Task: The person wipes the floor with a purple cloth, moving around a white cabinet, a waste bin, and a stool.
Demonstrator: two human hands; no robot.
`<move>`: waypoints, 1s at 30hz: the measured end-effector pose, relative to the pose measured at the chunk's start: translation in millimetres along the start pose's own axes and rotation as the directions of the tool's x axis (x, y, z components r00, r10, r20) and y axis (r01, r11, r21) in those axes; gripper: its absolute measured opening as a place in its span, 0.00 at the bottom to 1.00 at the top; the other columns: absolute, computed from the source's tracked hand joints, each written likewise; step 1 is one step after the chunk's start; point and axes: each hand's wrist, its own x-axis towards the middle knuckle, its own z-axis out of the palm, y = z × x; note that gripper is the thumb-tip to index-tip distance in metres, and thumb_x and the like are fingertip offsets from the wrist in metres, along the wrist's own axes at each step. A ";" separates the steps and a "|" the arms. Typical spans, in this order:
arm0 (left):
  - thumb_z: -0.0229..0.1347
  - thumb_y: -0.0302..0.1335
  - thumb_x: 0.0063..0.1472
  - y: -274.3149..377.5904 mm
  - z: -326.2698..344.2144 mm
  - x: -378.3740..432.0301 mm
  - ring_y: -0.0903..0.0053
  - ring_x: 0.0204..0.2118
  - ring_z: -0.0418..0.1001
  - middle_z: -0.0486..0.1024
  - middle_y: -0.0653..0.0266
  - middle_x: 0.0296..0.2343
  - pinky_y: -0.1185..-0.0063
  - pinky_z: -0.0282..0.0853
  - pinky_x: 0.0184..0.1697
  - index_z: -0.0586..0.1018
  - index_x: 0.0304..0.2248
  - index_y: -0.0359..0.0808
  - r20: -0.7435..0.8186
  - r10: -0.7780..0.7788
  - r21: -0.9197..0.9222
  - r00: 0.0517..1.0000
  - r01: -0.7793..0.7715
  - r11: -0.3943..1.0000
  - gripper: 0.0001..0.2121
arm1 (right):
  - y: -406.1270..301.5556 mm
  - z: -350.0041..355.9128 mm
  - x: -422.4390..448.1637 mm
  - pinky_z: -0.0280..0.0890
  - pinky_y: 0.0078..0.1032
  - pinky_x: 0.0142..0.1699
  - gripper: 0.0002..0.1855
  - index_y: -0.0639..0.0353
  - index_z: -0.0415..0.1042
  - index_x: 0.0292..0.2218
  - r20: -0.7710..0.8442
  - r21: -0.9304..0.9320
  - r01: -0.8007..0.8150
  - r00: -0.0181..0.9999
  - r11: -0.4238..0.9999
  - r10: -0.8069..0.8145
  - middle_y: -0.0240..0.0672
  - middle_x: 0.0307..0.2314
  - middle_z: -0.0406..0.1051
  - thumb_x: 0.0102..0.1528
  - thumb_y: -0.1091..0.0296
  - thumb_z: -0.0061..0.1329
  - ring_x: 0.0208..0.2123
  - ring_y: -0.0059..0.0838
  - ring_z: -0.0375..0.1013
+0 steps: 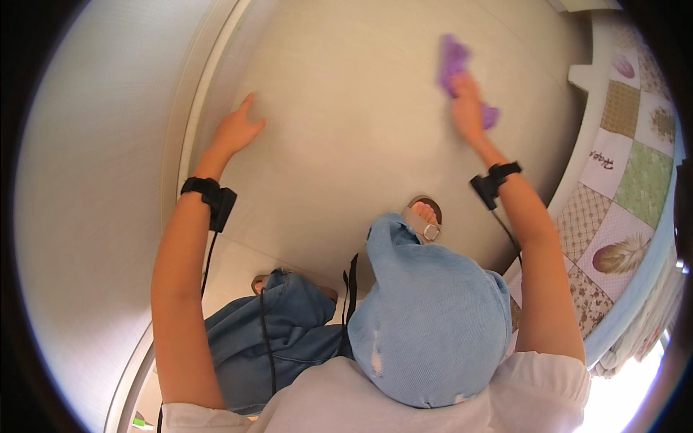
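A purple cloth (pixel 453 54), bunched and slightly blurred, lies against the beige floor tiles (pixel 346 124). My right hand (pixel 466 105) grips it, and part of the cloth sticks out on the right side of the palm. My left hand (pixel 238 129) holds nothing. Its thumb and forefinger are spread, and it is beside the pale skirting (pixel 197 103) at the left; whether it touches the floor cannot be told. Each wrist carries a black strap with a small device and a cable.
A pale upright surface (pixel 103 189) runs along the left. On the right stands a bed with a patchwork cover (pixel 601 157) and a white frame edge (pixel 576 138). My sandalled foot (pixel 425 216) and bent denim-clad knee (pixel 433 319) are close below.
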 end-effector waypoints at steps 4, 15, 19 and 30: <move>0.47 0.37 0.49 -29.3 11.6 17.4 0.61 0.49 0.58 0.55 0.50 0.48 0.74 0.54 0.49 0.51 0.52 0.36 -0.077 0.115 -0.125 0.990 -0.124 0.984 0.32 | -124.7 59.0 -48.6 0.43 0.35 0.55 0.21 0.62 0.65 0.40 0.346 0.595 0.132 0.848 0.793 -0.401 0.41 0.43 0.61 0.43 0.79 0.31 0.49 0.43 0.53; 0.37 0.43 0.58 16.4 5.7 2.7 0.64 0.55 0.45 0.49 0.50 0.51 0.74 0.42 0.55 0.54 0.50 0.30 -0.283 0.029 -0.109 0.959 -0.063 0.992 0.27 | -131.4 70.7 117.3 0.47 0.33 0.52 0.15 0.53 0.68 0.37 0.217 0.133 0.650 0.717 0.748 -0.662 0.32 0.45 0.60 0.48 0.73 0.35 0.49 0.34 0.55; 0.39 0.41 0.57 20.6 6.2 5.2 0.66 0.55 0.44 0.48 0.53 0.51 0.73 0.42 0.55 0.55 0.50 0.32 -0.448 0.158 0.113 0.880 -0.120 0.986 0.26 | -16.0 1.9 140.6 0.45 0.40 0.52 0.23 0.52 0.59 0.46 0.068 -0.418 0.272 0.961 0.867 -0.268 0.40 0.48 0.54 0.45 0.72 0.34 0.52 0.39 0.48; 0.44 0.35 0.55 9.5 14.5 -6.9 0.70 0.55 0.44 0.49 0.62 0.52 0.72 0.38 0.56 0.55 0.51 0.39 -0.542 0.513 0.352 0.665 -0.375 0.858 0.24 | 80.0 -95.4 -146.7 0.36 0.40 0.56 0.27 0.63 0.51 0.49 0.132 -0.403 -0.607 0.702 0.685 0.700 0.54 0.50 0.44 0.50 0.58 0.29 0.53 0.49 0.39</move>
